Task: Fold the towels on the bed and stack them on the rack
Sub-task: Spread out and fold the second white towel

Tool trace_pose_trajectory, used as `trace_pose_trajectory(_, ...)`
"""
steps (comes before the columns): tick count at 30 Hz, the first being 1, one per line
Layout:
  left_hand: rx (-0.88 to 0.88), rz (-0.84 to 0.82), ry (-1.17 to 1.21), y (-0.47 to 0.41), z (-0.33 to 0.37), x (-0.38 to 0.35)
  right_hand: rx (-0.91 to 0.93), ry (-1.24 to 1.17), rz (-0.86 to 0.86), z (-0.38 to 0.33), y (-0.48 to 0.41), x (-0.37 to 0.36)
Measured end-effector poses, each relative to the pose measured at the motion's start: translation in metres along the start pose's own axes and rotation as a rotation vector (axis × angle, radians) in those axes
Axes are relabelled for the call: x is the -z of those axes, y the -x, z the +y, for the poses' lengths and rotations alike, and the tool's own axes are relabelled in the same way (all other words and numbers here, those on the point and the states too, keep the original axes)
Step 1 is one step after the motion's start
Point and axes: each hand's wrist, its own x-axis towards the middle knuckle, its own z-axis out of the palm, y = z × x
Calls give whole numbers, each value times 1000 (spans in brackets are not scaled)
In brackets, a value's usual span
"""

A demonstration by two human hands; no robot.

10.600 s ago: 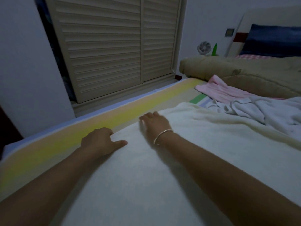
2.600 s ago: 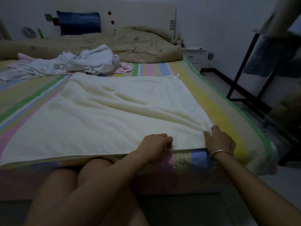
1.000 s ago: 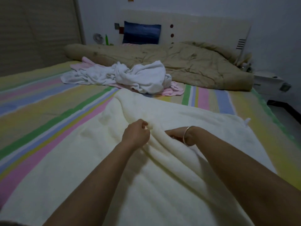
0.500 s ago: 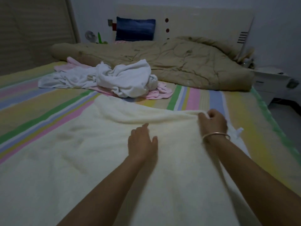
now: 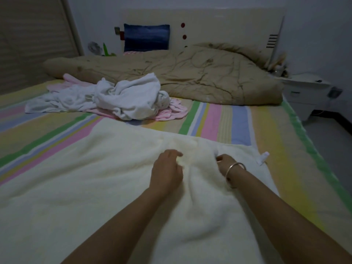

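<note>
A: Status of cream towel (image 5: 99, 187)?
B: Spread flat across near half of bed (image 5: 219, 119), far edge short of the striped band. Half a second ago: left hand flat and open on cloth, right hand pinching far edge near the tag corner. Now both drawn in toward the middle.

A: Grip state?
B: Left hand (image 5: 166, 171) curled, fingertips apparently pinching a small ridge of cloth. Right hand (image 5: 223, 164) closed into a fold just beside it; fingers half buried, blurred, exact hold not fully legible. Bangle (image 5: 235, 173) on right wrist.

A: Meaning for task?
B: Probably smoothing or regathering, not a completed fold; bunching between hands, creases running toward camera. No fold line visible yet.

A: Remaining work?
B: White towel (image 5: 131, 98) crumpled farther up, on top of pink towel (image 5: 171, 111), both unfolded, in front of quilt (image 5: 200, 77). Rack not in view. Nothing stacked, judging from here: early stage.
</note>
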Motion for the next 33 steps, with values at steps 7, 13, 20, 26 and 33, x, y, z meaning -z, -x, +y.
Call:
trace_pose_trajectory(7,110,-204,-17,-14,14,-15,147,441,209,-12,28,-13)
trace_pose_trajectory(13,11,-278,-275,0,11,-32,40,-160,515,1,10,14)
trace_pose_trajectory(20,33,-215,-220,-12,12,-38,-350,-140,355,64,-30,68)
trace_pose_trajectory(26,-73,-104,-238,-47,20,-45,-300,-103,224,65,-42,67)
trace_pose_trajectory(33,-250,-409,-571,-89,24,-51,-76,-270,63,68,-42,78)
